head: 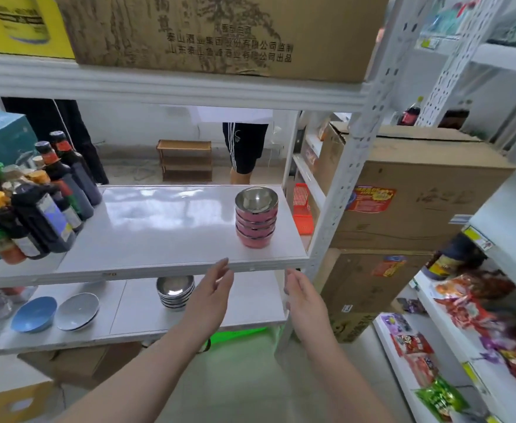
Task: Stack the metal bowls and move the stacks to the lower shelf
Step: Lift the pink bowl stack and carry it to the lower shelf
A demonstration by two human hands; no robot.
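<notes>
A stack of pink metal bowls [256,220] stands upright on the right part of the middle shelf [159,239], near its front right corner. A second stack of silver metal bowls [175,292] sits on the lower shelf [250,303], partly hidden under the middle shelf's front edge. My left hand [212,296] and my right hand [304,303] are both held out in front of the middle shelf's edge, below the pink stack, palms facing each other, fingers apart and holding nothing.
Dark sauce bottles [37,203] crowd the middle shelf's left side. A blue bowl [34,314] and a grey bowl [78,311] lie on the lower shelf at left. A white perforated upright [346,178] stands just right. Cardboard boxes [403,190] and snack shelves [464,331] fill the right. A person stands behind.
</notes>
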